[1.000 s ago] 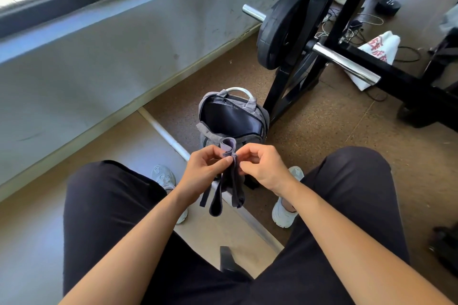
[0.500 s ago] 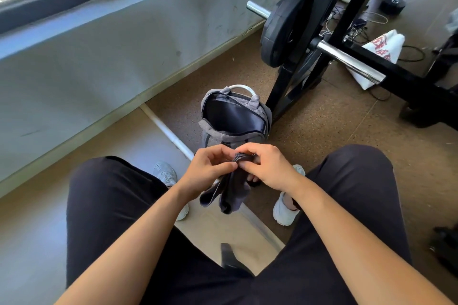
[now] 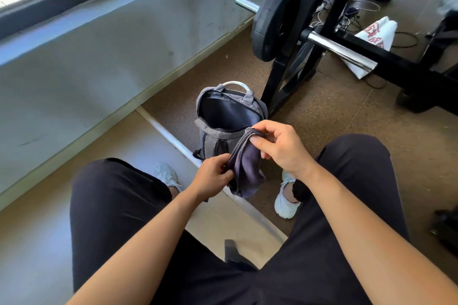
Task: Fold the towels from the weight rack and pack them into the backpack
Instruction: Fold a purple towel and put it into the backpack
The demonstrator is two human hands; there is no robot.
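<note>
The dark towel (image 3: pixel 246 171), pinched by the left hand (image 3: pixel 213 176) and right hand (image 3: pixel 280 148), looks light and limp, so holding its folded edges seems safest above the open backpack (image 3: pixel 223 131).

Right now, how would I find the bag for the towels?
Find the black metal weight rack by the grey wall. At the foot of its near leg, on the brown floor, stands a grey fabric backpack. Unlike the white red-printed item behind the rack, it is unzipped, with a white loop handle on top.
</note>
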